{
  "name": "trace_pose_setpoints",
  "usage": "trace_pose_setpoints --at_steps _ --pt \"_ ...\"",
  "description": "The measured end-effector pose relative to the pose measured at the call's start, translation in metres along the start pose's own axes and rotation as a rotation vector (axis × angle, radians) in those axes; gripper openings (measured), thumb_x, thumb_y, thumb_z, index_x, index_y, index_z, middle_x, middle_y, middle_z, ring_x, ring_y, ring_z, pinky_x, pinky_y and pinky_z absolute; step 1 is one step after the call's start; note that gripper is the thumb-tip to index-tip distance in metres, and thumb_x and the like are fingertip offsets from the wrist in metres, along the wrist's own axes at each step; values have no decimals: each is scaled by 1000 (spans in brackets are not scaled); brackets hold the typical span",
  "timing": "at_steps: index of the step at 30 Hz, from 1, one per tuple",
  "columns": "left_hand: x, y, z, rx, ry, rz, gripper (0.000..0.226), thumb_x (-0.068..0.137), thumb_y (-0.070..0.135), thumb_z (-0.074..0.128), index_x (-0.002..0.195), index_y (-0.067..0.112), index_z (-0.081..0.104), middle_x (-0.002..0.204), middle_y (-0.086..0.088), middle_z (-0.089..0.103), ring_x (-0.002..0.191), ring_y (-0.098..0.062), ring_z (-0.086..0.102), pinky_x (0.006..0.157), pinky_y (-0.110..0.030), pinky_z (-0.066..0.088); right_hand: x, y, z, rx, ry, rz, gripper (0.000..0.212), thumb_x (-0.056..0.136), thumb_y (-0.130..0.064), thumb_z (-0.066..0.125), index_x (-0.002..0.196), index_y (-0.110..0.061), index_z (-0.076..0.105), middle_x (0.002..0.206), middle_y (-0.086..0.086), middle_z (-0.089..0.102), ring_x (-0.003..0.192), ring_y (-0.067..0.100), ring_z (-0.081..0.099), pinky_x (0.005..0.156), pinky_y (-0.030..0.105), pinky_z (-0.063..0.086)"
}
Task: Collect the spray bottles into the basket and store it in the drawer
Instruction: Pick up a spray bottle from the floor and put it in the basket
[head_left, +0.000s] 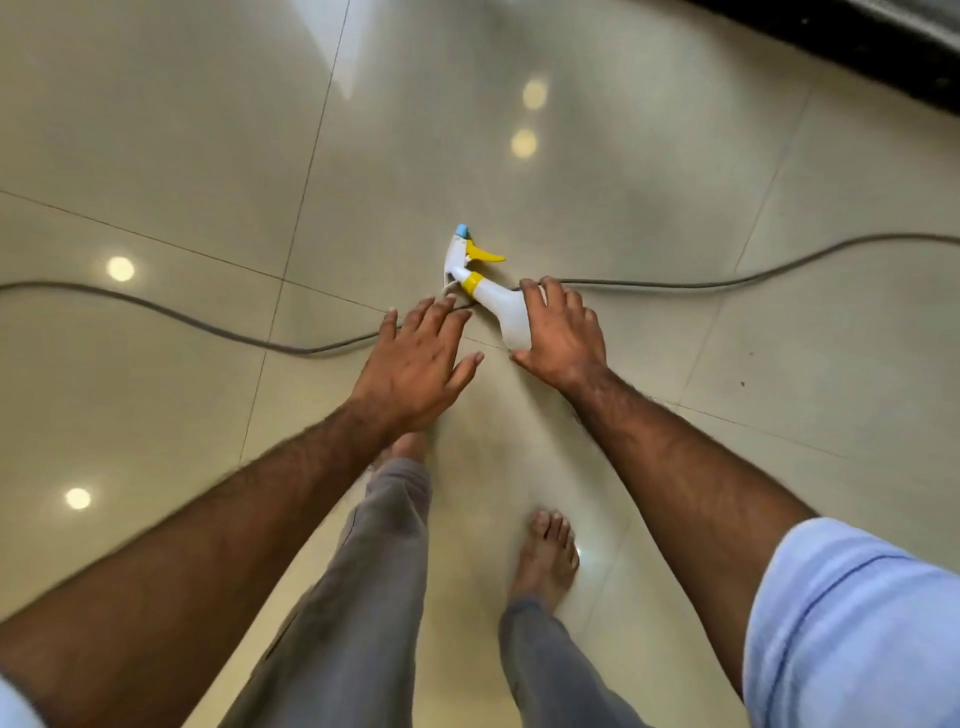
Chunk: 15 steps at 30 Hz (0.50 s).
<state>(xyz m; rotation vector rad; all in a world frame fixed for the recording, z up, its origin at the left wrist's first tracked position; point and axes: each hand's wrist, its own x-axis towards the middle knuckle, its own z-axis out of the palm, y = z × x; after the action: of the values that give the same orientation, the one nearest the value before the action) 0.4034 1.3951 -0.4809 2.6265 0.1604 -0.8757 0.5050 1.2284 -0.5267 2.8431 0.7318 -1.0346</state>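
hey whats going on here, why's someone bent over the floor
A person is bending down to pick up a white spray bottle lying on its side on the tiled floor. The right hand is closing around the bottle's body, while the left hand hovers open beside it. A grey cable runs across the floor under the bottle. No basket or drawer is in view.

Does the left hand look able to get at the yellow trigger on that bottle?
Probably yes: the left hand hovers open beside the bottle, and the yellow trigger is uncovered; the right hand covers only its body.
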Motion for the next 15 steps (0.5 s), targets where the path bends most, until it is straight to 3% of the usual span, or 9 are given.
trace_pose_setpoints --at_steps 4,7,11,13,15 --pt "-7 -2 -9 -30 15 29 50 100 49 34 143 23 42 150 -4 43 138 -25 39 110 -50 33 -9 -1 -8 147 -43 67 79 66 -37 77 136 -25 42 131 7 44 114 34 51 92 42 48" --pt "-33 14 -42 -157 47 -34 45 99 48 41 134 23 52 137 -3 52 126 -26 48 100 -45 37 -55 -2 -43 606 -55 199 80 62 -40 84 130 -25 45 123 4 46 111 25 52 90 36 48" --pt "-80 56 -122 -771 46 -242 48 97 46 56 132 13 60 131 -7 61 121 -24 57 105 -45 44 -153 -20 -128 1032 37 240 82 61 -35 90 129 -29 45 127 0 48 112 14 53 90 26 47" --pt "-111 86 -178 -1063 -42 -273 48 91 53 61 126 21 64 124 2 68 117 -14 62 104 -46 48 -208 -29 -182 1142 76 216 82 61 -32 91 129 -32 45 130 -2 49 117 12 53 95 23 48" --pt "-142 118 -234 -1166 -123 -214 46 81 62 65 115 31 67 113 7 73 110 -13 67 102 -52 49 -260 -37 -235 1169 85 184 84 61 -35 90 131 -38 42 133 -8 47 121 5 51 98 21 46"
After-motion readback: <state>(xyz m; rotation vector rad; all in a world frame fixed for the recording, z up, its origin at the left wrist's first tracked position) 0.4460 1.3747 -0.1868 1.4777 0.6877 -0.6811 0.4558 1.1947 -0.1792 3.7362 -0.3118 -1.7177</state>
